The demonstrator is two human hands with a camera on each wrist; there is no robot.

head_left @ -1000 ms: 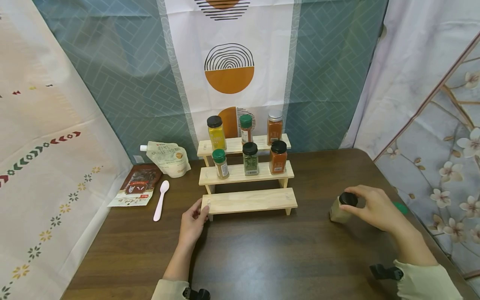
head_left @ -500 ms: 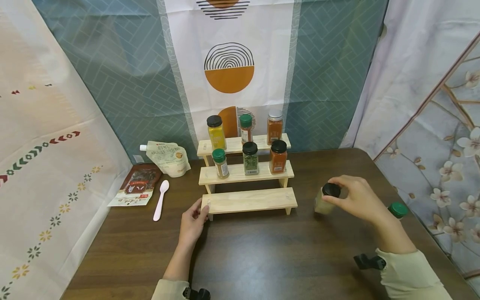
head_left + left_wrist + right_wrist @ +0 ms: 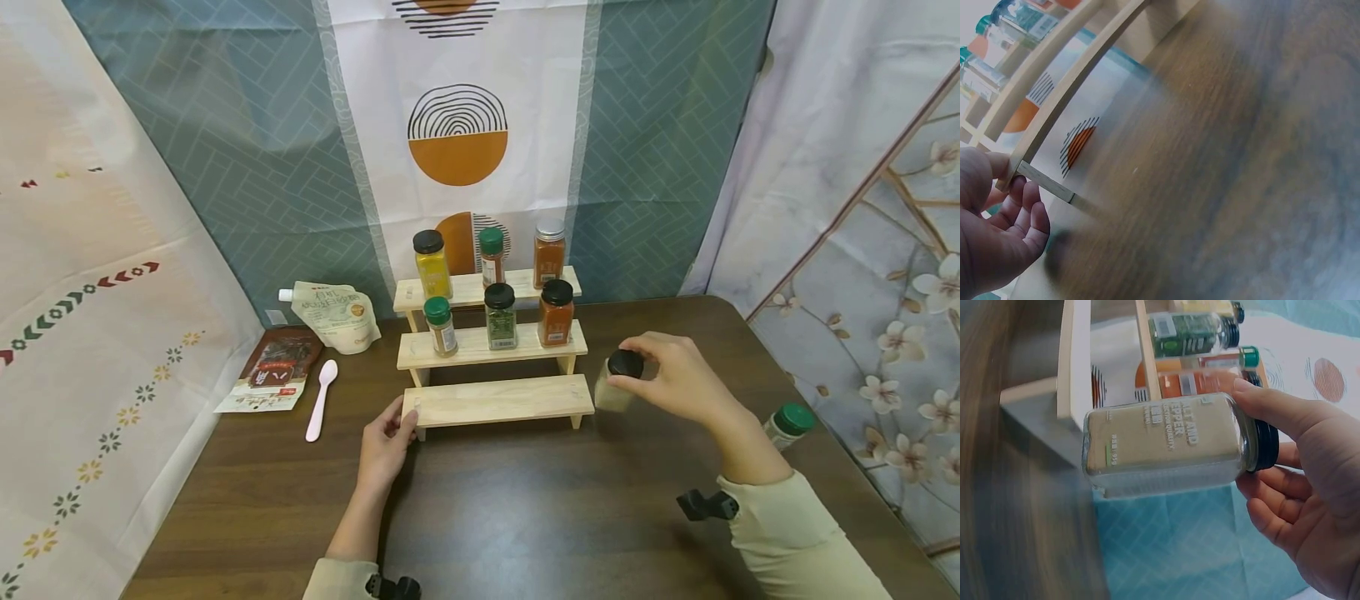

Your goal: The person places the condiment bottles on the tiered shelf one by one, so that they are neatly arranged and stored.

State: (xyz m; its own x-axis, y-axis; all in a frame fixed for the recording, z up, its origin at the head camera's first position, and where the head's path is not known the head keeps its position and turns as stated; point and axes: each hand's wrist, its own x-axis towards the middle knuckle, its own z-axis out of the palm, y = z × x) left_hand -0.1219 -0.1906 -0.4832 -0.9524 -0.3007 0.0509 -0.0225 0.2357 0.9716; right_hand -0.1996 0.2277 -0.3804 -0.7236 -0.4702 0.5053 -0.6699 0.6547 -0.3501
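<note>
My right hand [image 3: 678,379] pinches a square glass jar of beige salt-and-pepper powder [image 3: 1166,440] near its black lid. In the head view this jar is just right of the lowest tier of a three-tier wooden spice rack [image 3: 502,400]. My left hand [image 3: 386,446] grips the left end of that lowest tier, its thumb on top and fingers beneath, as the left wrist view shows. Several spice jars stand on the two upper tiers, among them a green herb jar [image 3: 501,321], an orange-red powder jar [image 3: 556,317] and a yellow one [image 3: 432,271]. Nothing stands on the lowest tier.
A green-capped jar [image 3: 789,423] stands by the table's right edge, beyond my right forearm. On the left lie a pink spoon [image 3: 321,404], a dark red spice packet [image 3: 277,371] and a pale spouted pouch [image 3: 335,318]. A patterned curtain [image 3: 262,167] hangs behind.
My right hand has carried the salt-and-pepper jar leftward toward the rack, and the green-capped jar behind it has come into fuller view. My left hand has stayed on the rack.
</note>
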